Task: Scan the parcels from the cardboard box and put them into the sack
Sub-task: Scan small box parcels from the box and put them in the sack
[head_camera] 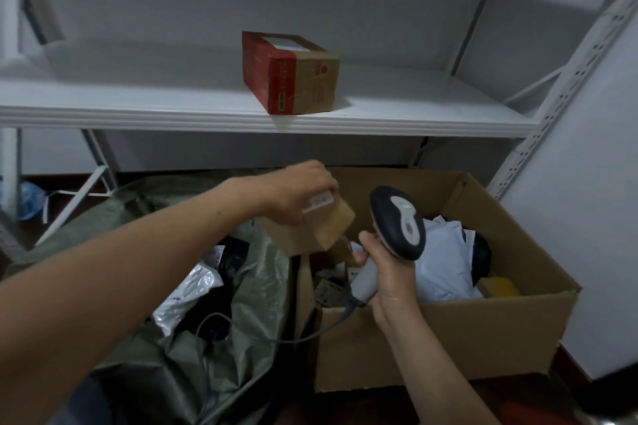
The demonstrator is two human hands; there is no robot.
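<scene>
My left hand point(297, 190) grips a small brown cardboard parcel point(310, 229) from above, holding it in the air over the seam between the sack and the box. A white label shows under my fingers. My right hand point(386, 272) holds a corded barcode scanner point(397, 222) by its grey handle, its dark head just right of the parcel. The large open cardboard box point(448, 338) sits on the right and holds white and black mailer bags point(445, 266). The green woven sack point(255, 293) lies open on the left with silver and black parcels point(193, 290) inside.
A white metal shelf point(172, 107) runs across above, carrying a red and brown carton point(290, 72). A white panel point(587, 217) leans at the right. The scanner cable point(276, 338) trails over the sack. A blue bag point(29, 197) lies on the floor far left.
</scene>
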